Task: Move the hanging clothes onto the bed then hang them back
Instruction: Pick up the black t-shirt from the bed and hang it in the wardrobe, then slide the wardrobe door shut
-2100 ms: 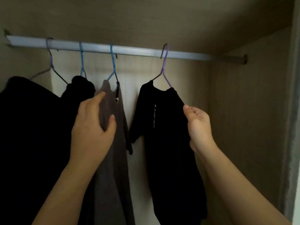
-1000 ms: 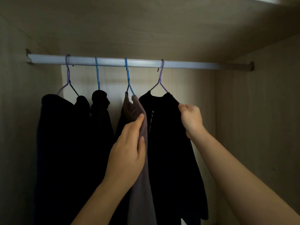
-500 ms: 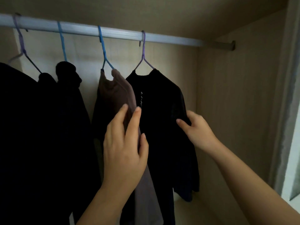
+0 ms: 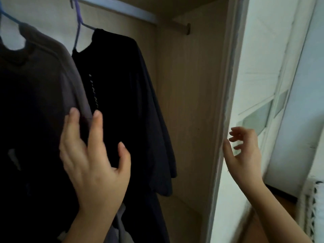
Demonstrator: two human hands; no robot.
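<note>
My left hand [image 4: 94, 172] is raised in the lower left-middle of the frame, open and spread, grasping nothing. Two of its fingers [image 4: 95, 127] lie straight against the clothes, their tips touching the right edge of the grey shirt [image 4: 40, 76] just where it overlaps the black shirt [image 4: 122, 95]. The thumb stands off to the right, over the black cloth. My right hand [image 4: 245, 155] is well apart from the clothes, at middle right. It is released, fingers loosely curled around nothing, held in the air in front of the wardrobe edge [image 4: 226, 95].

Both shirts hang inside the wardrobe. The grey shirt fills the left of the frame on a blue hanger [image 4: 7, 14], of which only a bit shows in the upper left corner. The black shirt hangs just to its right, partly behind it, on a purple hanger [image 4: 78, 21] whose hook goes up to the top edge of the frame. A short line of pale marks runs down the black shirt's front, and its sleeve droops toward the right.

The rail [image 4: 133, 13] slants across the top centre and ends at the wardrobe wall [image 4: 189, 102], pale wood to the right of the black shirt. Past the wardrobe edge, the right of the frame shows a white door [image 4: 263, 58] with small glass panes. White lace [image 4: 313, 207] shows at the lower right edge.
</note>
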